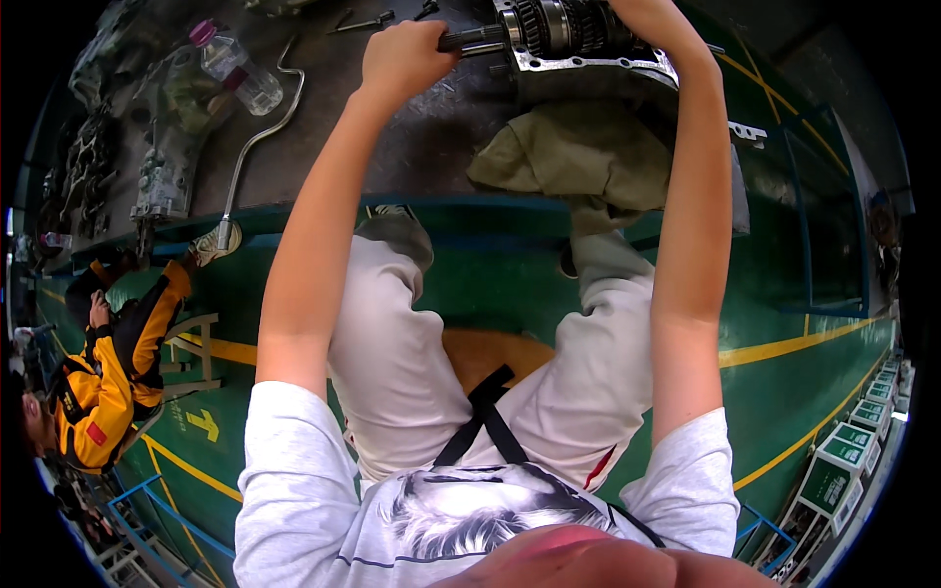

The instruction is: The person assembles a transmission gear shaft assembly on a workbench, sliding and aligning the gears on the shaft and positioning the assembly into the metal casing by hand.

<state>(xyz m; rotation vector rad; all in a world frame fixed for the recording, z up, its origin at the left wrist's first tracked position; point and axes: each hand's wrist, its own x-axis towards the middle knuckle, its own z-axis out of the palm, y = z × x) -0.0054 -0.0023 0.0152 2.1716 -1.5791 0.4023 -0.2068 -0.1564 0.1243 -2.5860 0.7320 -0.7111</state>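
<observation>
My left hand (407, 57) is closed around the end of a dark splined shaft (472, 37) that sticks out to the left of a gearbox. A stack of gears (564, 27) sits over the open metal gearbox housing (588, 83), near the front edge of the workbench. At the right end of the gears lies my right hand (659, 22); its fingers are cut off by the top of the picture, so their grip is hidden. An olive-green cloth (578, 157) hangs at the bench edge below the housing.
Left on the dark workbench (412, 147) are a clear bottle with a pink cap (240, 71), a long bent metal bar (253, 142), bolts (363, 22) and metal castings (162, 181). A seated person in orange and black (108, 382) is at far left. Boxes (843, 451) line the right.
</observation>
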